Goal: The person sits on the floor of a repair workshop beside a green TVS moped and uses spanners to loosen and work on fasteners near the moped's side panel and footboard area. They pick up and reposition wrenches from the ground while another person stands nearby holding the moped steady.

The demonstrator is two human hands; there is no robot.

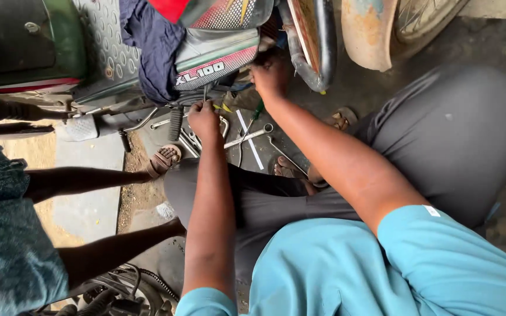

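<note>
Head view looks down past our teal sleeves point(382, 269) and grey trousers point(452, 134) to both hands at a motorcycle's underside point(212, 55). Our left hand point(204, 119) has its fingers curled tight around a thin metal tool point(205, 92) that points up at the engine. Beyond it, our right hand point(270, 75) presses into the frame; we cannot tell its grip. Wrenches point(247, 137) lie on the ground between them. Another person's legs point(101, 181) stand at left.
</note>
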